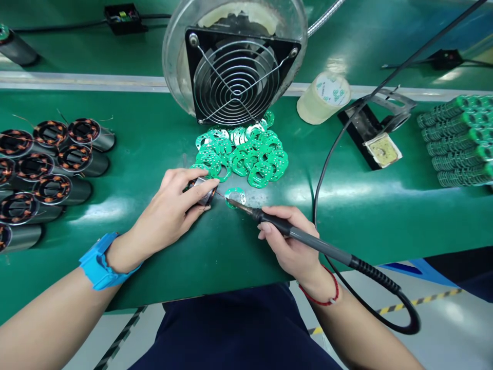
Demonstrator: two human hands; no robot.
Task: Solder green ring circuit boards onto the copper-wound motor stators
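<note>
My left hand (175,203) has a closed grip on a small motor stator (203,190), pressed to the green bench (154,154). My right hand (290,244) grips the soldering iron (308,237), its tip at a green ring board (234,196) just beside the stator.

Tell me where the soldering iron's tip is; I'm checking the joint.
The soldering iron, held in the right hand, has its tip at the lone green ring board, right of the left hand.

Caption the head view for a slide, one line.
Left hand holds a small motor stator while right hand brings a soldering iron to a green ring PCB on the green bench.
</note>
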